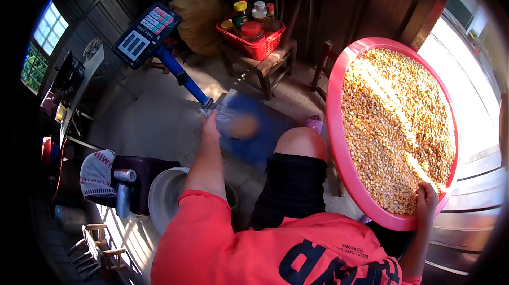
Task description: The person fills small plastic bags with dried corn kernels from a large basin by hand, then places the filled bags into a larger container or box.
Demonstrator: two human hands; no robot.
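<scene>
My left hand [210, 126] reaches forward and grips the top of a clear plastic bag [225, 116]. Something yellowish sits in the bag's far end, blurred by motion. Beneath it lies the blurred blue platform [254, 145] of a scale, whose blue post [185, 76] rises towards a keypad-and-display head [147, 35]. On my right, a large pink plastic basin [338, 125] is filled with dried corn kernels [393, 133]. My right hand [426, 201] rests at the basin's near rim, fingers bent against the kernels; whether they hold any is not visible.
A red basket [260, 49] of jars and bottles stands on a wooden stool [262, 68], with a stuffed sack [199, 18] behind. By my left arm are a white bucket [165, 193] and a dark seat [139, 177] holding a can [125, 175]. A small wooden chair [95, 249] is further left.
</scene>
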